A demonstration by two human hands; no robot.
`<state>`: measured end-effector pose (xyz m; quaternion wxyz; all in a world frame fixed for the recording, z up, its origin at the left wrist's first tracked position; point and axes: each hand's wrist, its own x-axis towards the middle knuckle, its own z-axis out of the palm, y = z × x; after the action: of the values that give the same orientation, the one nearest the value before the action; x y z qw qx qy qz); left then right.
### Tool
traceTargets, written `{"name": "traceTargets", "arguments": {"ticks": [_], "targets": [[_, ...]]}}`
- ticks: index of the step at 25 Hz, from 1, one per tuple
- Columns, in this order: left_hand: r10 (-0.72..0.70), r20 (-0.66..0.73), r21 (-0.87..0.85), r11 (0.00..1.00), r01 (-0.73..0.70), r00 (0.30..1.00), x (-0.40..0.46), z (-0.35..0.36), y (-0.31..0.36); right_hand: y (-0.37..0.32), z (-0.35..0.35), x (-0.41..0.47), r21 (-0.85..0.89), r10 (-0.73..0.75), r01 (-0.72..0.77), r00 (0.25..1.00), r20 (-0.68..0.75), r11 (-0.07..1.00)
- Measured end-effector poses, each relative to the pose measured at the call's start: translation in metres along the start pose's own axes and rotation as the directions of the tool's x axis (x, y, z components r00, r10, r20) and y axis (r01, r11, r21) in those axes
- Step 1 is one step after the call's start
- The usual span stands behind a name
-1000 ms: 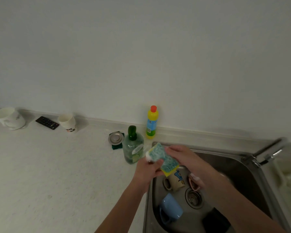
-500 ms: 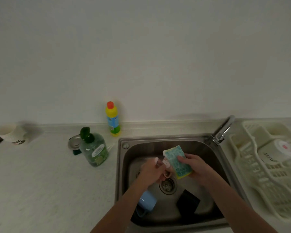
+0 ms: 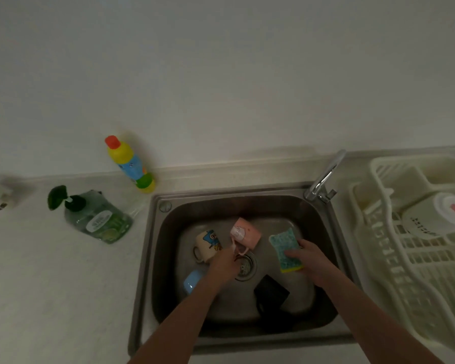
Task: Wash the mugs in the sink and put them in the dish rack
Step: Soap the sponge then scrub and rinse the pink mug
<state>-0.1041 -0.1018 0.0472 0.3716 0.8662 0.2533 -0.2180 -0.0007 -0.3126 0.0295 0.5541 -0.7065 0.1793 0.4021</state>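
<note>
Steel sink holding four unwashed mugs: cream cartoon mug, pink mug, blue mug, black mug. One white mug upside down in dish rack already; most work left. Left hand pinching pink mug's handle. Right hand clutching sponge above the basin.

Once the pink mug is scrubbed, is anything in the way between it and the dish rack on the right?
The faucet stands at the sink's back right corner, behind the direct line. Between the pink mug and the dish rack only the right hand with the sponge sits, plus the sink's right rim to lift over.
</note>
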Motion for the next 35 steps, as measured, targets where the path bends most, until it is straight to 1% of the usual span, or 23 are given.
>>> {"name": "traceTargets", "arguments": {"ticks": [2,4,6,8,9,11,13,15,16,18,20,22,27,30,33,35], "targets": [[-0.026,0.018,0.019,0.999,0.026,0.999,0.012,0.02,-0.002,0.009,-0.006,0.016,-0.048,0.016,-0.015,1.0,0.021,0.999],[-0.071,0.016,-0.005,0.997,0.071,0.997,0.024,0.034,-0.001,0.017,-0.009,0.029,-0.1,0.033,-0.029,0.999,0.042,0.995],[-0.152,0.014,-0.131,0.98,0.153,0.988,0.036,0.043,-0.003,0.024,-0.01,0.037,-0.134,0.045,-0.037,0.997,0.055,0.99],[-0.239,0.032,-0.273,0.932,0.239,0.97,0.048,0.049,-0.008,0.027,-0.009,0.043,-0.15,0.049,-0.041,0.998,0.051,0.988],[-0.269,0.041,-0.301,0.915,0.269,0.962,0.055,0.052,-0.011,0.027,-0.009,0.048,-0.16,0.053,-0.045,0.997,0.049,0.986],[-0.297,0.042,-0.304,0.906,0.296,0.954,0.07,0.056,-0.02,0.026,-0.006,0.058,-0.173,0.056,-0.047,0.997,0.048,0.984],[-0.271,0.031,-0.222,0.937,0.271,0.962,0.085,0.062,-0.031,0.027,-0.004,0.072,-0.183,0.051,-0.046,0.998,0.027,0.982],[-0.187,0.02,-0.014,0.982,0.187,0.982,0.099,0.071,-0.041,0.031,-0.001,0.089,-0.186,0.05,-0.05,0.999,-0.003,0.981],[-0.132,0.019,0.106,0.986,0.129,0.991,0.105,0.075,-0.045,0.034,0.0,0.096,-0.187,0.047,-0.049,0.999,-0.018,0.981],[-0.011,0.059,0.305,0.952,-0.008,0.998,0.117,0.084,-0.051,0.041,0.0,0.111,-0.194,0.043,-0.051,0.998,-0.047,0.98],[0.092,0.133,0.426,0.893,-0.141,0.987,0.128,0.093,-0.057,0.052,0.001,0.124,-0.183,0.052,-0.066,0.995,-0.08,0.981],[0.129,0.165,0.468,0.862,-0.193,0.978,0.139,0.101,-0.063,0.061,0.002,0.132,-0.169,0.06,-0.076,0.993,-0.102,0.983],[0.151,0.177,0.489,0.844,-0.22,0.973,0.164,0.117,-0.078,0.078,0.007,0.146,-0.134,0.083,-0.099,0.989,-0.119,0.986],[0.2,0.165,0.51,0.821,-0.257,0.966,0.17,0.121,-0.082,0.077,0.011,0.149,-0.123,0.081,-0.093,0.991,-0.102,0.988],[0.278,0.12,0.573,0.765,-0.296,0.953,0.169,0.12,-0.079,0.074,0.013,0.147,-0.142,0.069,-0.083,0.992,-0.103,0.986],[0.286,0.091,0.587,0.758,-0.283,0.954,0.167,0.118,-0.072,0.072,0.011,0.144,-0.158,0.049,-0.066,0.992,-0.113,0.985]]}}
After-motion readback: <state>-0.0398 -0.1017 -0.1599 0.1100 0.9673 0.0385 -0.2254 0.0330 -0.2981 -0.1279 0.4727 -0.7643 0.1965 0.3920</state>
